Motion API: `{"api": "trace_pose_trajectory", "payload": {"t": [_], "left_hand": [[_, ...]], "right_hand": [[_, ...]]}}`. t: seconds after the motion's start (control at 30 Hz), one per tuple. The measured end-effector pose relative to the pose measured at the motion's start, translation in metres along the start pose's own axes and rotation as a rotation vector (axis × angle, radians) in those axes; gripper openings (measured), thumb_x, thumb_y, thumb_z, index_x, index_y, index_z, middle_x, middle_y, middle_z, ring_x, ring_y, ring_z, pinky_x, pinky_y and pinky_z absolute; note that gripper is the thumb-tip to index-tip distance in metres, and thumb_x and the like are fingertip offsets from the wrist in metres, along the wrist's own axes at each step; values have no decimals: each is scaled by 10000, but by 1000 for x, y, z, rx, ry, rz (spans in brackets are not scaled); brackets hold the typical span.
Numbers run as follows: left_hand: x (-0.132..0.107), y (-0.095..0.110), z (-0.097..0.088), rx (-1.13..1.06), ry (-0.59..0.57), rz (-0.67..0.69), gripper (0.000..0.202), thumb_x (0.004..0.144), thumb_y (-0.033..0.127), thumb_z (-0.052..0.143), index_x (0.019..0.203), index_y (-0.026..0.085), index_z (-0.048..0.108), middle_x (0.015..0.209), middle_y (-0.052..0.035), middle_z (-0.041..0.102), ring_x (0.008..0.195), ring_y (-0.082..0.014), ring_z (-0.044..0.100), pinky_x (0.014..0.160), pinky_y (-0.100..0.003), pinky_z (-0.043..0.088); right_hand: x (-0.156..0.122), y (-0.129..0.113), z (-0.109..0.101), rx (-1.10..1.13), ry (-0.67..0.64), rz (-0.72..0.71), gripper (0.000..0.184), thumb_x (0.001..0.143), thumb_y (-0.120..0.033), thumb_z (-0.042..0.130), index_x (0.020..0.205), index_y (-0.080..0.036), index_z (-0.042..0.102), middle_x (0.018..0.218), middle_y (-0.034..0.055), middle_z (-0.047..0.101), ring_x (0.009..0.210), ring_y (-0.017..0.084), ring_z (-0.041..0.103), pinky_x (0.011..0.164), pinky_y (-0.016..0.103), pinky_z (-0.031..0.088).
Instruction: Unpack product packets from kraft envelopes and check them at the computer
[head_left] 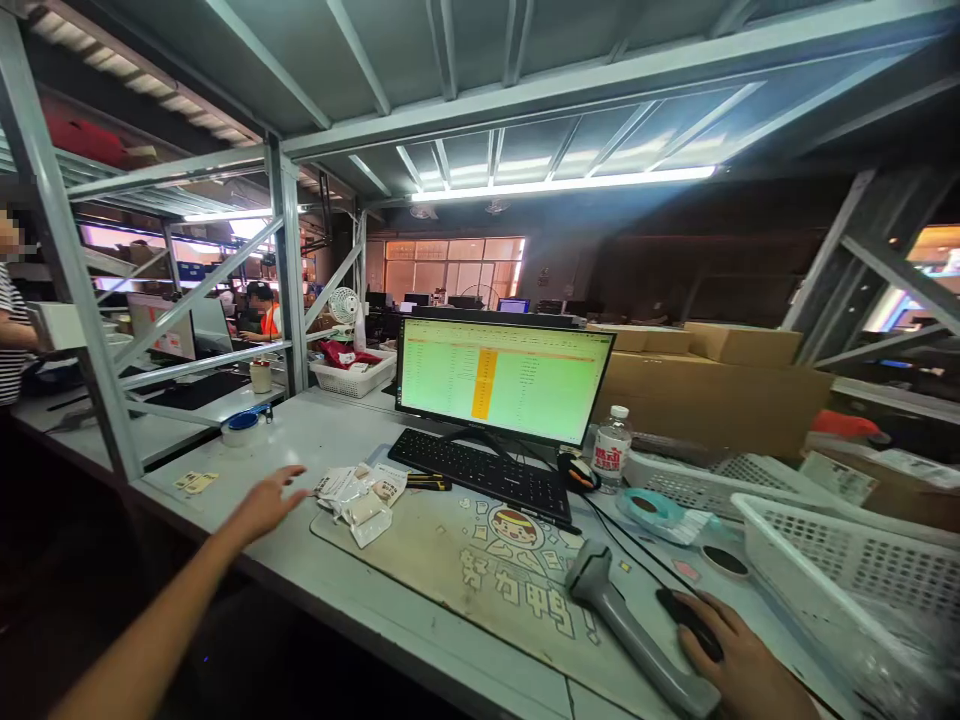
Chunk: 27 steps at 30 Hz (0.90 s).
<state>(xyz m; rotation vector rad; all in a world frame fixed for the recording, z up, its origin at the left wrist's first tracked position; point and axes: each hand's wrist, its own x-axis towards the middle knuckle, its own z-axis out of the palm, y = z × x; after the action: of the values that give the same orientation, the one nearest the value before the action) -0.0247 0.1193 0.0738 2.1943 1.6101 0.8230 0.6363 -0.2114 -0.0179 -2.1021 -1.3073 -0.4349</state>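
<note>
My left hand (pixel 266 505) hovers open above the white desk, fingers spread, a little left of a pile of small clear plastic packets and paper slips (pixel 358 503). It touches nothing I can see. My right hand (pixel 739 650) lies at the lower right, gripping a black computer mouse (pixel 690 622). Just left of that hand, a grey handheld barcode scanner (pixel 626 625) lies on a printed desk mat (pixel 450 570). A black keyboard (pixel 480 475) sits farther up the mat, below a monitor (pixel 502 380) showing a green spreadsheet.
White plastic baskets (pixel 840 570) crowd the right side, with cardboard boxes (pixel 712 400) and a water bottle (pixel 613 447) behind. Steel shelf uprights (pixel 289 265) frame the desk. A person in a striped shirt (pixel 11 340) stands at far left; another in an orange vest (pixel 262 318) sits beyond.
</note>
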Motion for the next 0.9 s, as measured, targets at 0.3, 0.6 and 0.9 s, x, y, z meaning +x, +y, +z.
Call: {"api": "trace_pose_trajectory", "payload": {"t": [0.3,0.6,0.9], "left_hand": [[55,28,109,-6,-91,111,356,949,332,497,1216,242,714,1409,-66,682,1334,-252,609,1171,-376,432],[18,57,77,-158,316,78,579,1098,432,174,1398,164,592,1342,-138,687,1285,-300,638,1112,-452,505],[-107,191,184,7,-508,686,559,1025,564,542,1521,307,556,1709,-59,337,1571,-398,306,1278,-661,225]], "right_hand": [[-7,-1,1,48,37,18,442,773,-618,546,1053,-373,785,1206,65,752,1015,346,760,828,506,649],[-11,4,5,-1,21,34,495,797,-628,510,1110,-349,774,1271,77,729,1088,339,739,849,482,640],[-19,-8,-9,-86,-85,93,578,866,-621,465,1240,-287,752,1418,100,665,1145,313,723,819,424,639]]}}
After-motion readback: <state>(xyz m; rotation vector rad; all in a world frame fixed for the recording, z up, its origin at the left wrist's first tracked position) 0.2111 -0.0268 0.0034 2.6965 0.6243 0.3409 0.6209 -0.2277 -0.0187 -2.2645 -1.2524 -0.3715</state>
